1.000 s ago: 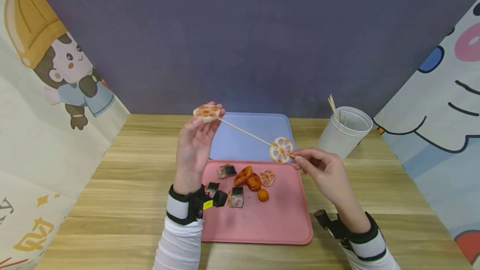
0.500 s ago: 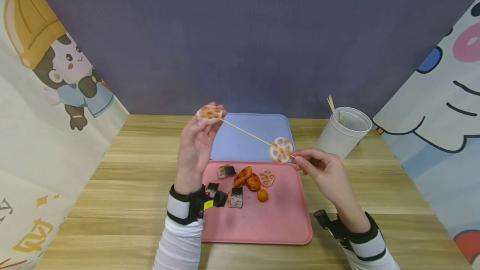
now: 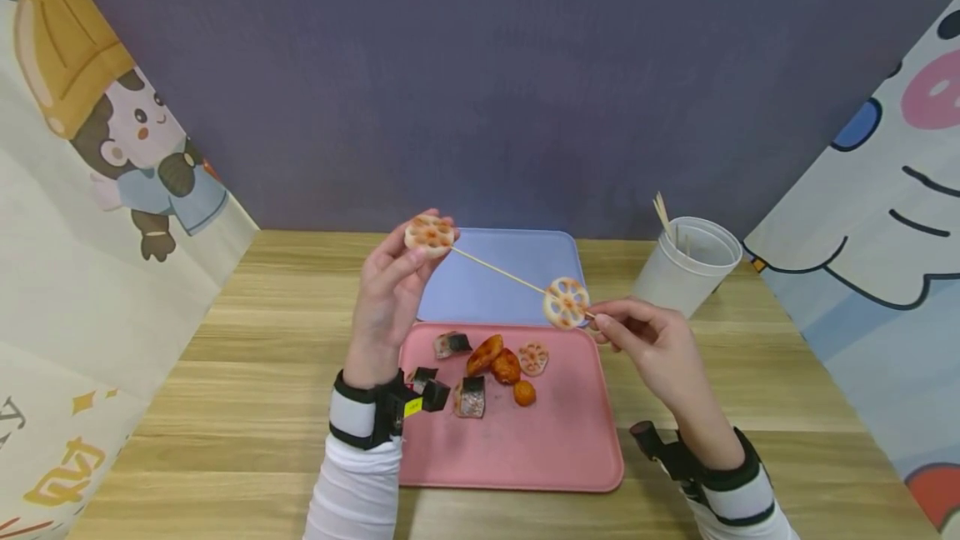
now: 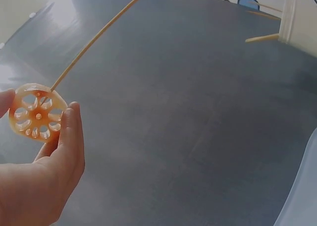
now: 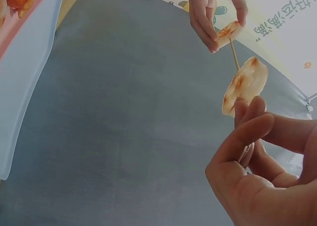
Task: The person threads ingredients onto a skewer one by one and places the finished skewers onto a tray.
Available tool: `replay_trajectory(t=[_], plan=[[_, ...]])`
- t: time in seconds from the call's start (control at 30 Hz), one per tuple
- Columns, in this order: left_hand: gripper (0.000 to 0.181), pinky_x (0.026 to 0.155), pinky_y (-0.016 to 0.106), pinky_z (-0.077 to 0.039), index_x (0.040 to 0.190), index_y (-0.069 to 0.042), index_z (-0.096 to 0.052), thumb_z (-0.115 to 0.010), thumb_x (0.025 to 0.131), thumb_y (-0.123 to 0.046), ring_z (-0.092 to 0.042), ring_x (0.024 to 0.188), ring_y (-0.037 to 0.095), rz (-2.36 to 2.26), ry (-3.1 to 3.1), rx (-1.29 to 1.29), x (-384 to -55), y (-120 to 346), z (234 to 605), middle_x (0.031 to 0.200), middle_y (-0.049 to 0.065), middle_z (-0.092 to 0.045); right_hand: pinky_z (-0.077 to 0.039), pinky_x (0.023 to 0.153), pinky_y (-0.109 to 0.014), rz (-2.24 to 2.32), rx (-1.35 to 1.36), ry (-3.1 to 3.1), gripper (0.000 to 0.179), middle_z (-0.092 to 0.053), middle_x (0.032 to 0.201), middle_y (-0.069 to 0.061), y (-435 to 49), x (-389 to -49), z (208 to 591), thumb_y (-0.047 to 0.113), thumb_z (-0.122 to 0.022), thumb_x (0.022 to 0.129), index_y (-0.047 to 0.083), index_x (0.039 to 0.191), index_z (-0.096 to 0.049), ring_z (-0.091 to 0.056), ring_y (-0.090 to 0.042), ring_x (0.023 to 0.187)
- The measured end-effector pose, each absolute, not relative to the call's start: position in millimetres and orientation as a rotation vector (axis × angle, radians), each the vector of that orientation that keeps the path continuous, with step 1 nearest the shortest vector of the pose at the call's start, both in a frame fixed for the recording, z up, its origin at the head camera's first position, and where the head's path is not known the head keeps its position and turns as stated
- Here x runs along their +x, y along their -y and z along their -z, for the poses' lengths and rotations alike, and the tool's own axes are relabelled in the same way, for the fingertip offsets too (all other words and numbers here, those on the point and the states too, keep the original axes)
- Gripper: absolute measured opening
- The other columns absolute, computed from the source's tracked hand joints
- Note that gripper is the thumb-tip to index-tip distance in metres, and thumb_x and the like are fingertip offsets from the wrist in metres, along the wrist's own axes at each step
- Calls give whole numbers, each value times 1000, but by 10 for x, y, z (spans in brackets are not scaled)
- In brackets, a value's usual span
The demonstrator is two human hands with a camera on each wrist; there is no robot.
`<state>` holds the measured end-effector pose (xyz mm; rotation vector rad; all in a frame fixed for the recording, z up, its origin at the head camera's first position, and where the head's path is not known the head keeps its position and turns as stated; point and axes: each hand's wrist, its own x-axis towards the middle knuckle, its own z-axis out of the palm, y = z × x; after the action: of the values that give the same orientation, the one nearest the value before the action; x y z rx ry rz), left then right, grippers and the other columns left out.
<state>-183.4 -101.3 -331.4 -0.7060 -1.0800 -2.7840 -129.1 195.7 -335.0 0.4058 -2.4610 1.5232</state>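
Clearly, left hand [image 3: 396,273]: pinches the held lotus root slice [image 3: 430,237] by its rim, thumb on one edge and fingers on the other; the slice is up in the air, well apart from the pink tray [image 3: 517,457].
Right hand [image 3: 648,340]: pinches the bamboo skewer [image 3: 498,271] near one end, thumb against bent fingers, just beside the threaded lotus root slice [image 3: 567,305].
Bamboo skewer: slants between the hands; its far end enters the held lotus root slice at the rim, a little of it showing through a hole in the left wrist view; probably light and stiff lengthwise, yet thin enough to bow under a crooked push; best gripped in line with its length.
Lotus slices: likely light and fairly firm; whether real or moulded, I cannot tell; the glossy faces might slip; the walls between holes look weakest, so the solid rim seems the safest hold, with fingertips clear of the skewer's line.
Pink tray: bears another lotus root slice [image 3: 533,358], near an orange ball [image 3: 524,392].
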Motion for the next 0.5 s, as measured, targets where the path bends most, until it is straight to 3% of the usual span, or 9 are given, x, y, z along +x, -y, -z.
replay_trajectory(t=[0.17,0.5], plan=[[43,101,32,-45,130,9,-46,-52,88,4,-59,114,30,2772,1105,-676,-1824,1009,3320,125,20,-55,-52,59,-23,-1503,400,2481,14,-67,81,9,-1956,-1282,3344,7,-62,91,-2,99,-70,-64,-9,67],[44,98,33,-47,130,12,-47,-55,88,1,-61,112,30,2782,1095,-718,-1828,1024,3325,123,23,-57,-51,57,-22,-1481,473,2443,14,-64,78,-8,-1955,-1299,3371,1,-62,89,-2,98,-72,-61,-7,67]])
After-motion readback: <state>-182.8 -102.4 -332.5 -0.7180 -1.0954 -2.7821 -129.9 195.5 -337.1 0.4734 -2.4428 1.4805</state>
